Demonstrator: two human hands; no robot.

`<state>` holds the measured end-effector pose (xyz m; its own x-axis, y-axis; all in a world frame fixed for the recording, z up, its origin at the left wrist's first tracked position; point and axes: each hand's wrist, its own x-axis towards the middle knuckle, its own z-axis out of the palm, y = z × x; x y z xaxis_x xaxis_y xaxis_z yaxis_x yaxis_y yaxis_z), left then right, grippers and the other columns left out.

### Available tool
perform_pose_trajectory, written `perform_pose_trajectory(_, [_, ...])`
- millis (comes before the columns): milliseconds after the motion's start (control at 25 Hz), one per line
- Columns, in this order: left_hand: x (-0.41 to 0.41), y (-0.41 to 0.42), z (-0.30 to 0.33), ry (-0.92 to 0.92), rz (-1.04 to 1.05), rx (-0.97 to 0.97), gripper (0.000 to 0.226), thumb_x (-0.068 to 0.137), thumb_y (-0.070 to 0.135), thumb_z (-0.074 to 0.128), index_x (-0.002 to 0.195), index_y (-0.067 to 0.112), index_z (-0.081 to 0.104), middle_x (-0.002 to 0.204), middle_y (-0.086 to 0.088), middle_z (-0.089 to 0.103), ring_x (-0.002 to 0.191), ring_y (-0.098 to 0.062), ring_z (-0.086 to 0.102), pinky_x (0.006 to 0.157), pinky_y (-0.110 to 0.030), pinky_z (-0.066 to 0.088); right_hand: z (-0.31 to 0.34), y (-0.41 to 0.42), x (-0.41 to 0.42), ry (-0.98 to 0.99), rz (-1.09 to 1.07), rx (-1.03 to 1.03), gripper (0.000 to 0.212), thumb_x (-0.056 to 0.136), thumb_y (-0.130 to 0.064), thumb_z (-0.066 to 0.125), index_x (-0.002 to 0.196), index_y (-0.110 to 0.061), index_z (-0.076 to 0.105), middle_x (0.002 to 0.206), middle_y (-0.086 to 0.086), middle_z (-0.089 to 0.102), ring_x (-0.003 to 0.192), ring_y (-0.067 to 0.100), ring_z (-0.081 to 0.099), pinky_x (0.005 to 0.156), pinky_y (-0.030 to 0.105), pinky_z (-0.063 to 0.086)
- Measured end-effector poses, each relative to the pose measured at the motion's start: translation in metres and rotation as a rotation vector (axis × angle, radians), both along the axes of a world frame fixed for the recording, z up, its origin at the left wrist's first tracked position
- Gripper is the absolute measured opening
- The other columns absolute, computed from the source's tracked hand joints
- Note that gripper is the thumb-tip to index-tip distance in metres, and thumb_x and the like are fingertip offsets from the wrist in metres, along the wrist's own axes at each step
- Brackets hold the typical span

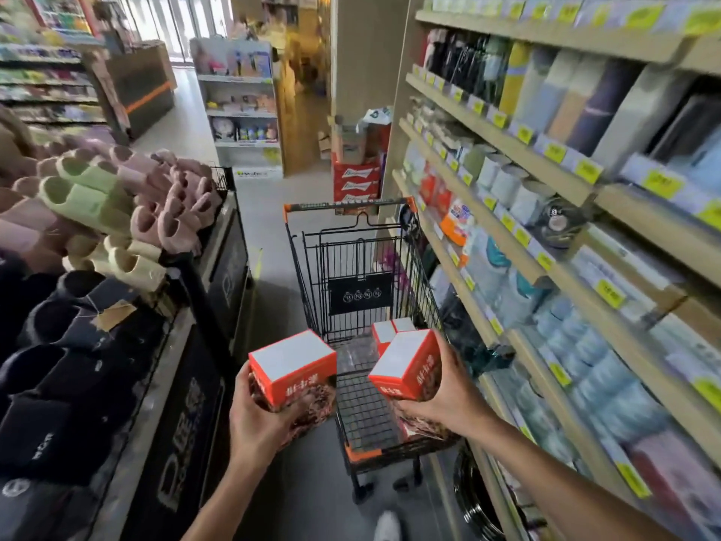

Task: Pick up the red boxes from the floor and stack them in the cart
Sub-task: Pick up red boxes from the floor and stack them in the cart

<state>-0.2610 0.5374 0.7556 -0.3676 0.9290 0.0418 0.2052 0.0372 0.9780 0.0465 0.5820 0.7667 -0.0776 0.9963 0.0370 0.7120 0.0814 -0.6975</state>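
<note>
I hold two red boxes with white tops over the near end of a black wire shopping cart (308, 267). My left hand (257, 415) grips one red box (292, 369) just left of the cart's near rim. My right hand (448, 388) grips the other red box (409, 365), tilted, above the cart's basket. Two more red boxes (388, 331) stand inside the cart at its right side, partly hidden behind the box in my right hand.
Tall shelves (546, 275) of packaged goods line the right, close to the cart. A display of slippers (117, 212) and dark items sits on the left. Red cartons (357, 181) are stacked on the floor beyond the cart. The grey aisle floor (265, 212) runs ahead.
</note>
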Motion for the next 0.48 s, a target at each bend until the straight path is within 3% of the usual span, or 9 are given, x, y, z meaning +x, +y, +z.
perform_pose_trajectory(80, [0.013, 0.031, -0.003, 0.035, -0.003, -0.022, 0.114, 0.047, 0.047, 0.094, 0.145, 0.026, 0.038, 0.128, 0.004, 0.057, 0.113, -0.01, 0.058, 0.094, -0.03, 0.047, -0.01, 0.032, 0.013, 0.007, -0.003, 0.01, 0.14, 0.048, -0.071, 0.086, 0.158, -0.034, 0.007, 0.152, -0.006, 0.034, 0.134, 0.008, 0.038, 0.106, 0.034, 0.039])
perform_pose_trajectory(240, [0.041, 0.095, -0.006, 0.058, -0.002, -0.052, 0.121, 0.042, 0.065, 0.089, 0.144, 0.026, 0.037, 0.131, 0.004, 0.056, 0.117, -0.013, 0.056, 0.098, -0.037, 0.048, -0.021, 0.095, 0.035, 0.049, 0.006, 0.014, 0.134, 0.053, -0.061, 0.092, 0.155, -0.039, 0.008, 0.142, -0.013, 0.036, 0.122, -0.001, 0.035, 0.095, 0.025, 0.035])
perform_pose_trajectory(400, [0.073, 0.153, -0.008, 0.022, 0.045, -0.097, 0.111, 0.048, 0.039, 0.093, 0.143, 0.023, 0.037, 0.126, 0.005, 0.055, 0.113, -0.01, 0.056, 0.1, -0.037, 0.048, -0.032, 0.156, 0.058, 0.078, -0.003, -0.087, 0.142, 0.052, -0.062, 0.091, 0.16, -0.027, 0.007, 0.147, 0.001, 0.041, 0.123, 0.004, 0.038, 0.097, 0.027, 0.037])
perform_pose_trajectory(480, [0.08, 0.172, -0.016, -0.004, 0.049, -0.121, 0.11, 0.049, 0.038, 0.098, 0.139, 0.025, 0.037, 0.128, 0.004, 0.057, 0.115, -0.009, 0.057, 0.099, -0.035, 0.049, -0.039, 0.181, 0.064, 0.099, -0.028, -0.095, 0.143, 0.046, -0.072, 0.086, 0.159, -0.028, 0.009, 0.146, 0.003, 0.042, 0.131, 0.013, 0.044, 0.103, 0.035, 0.043])
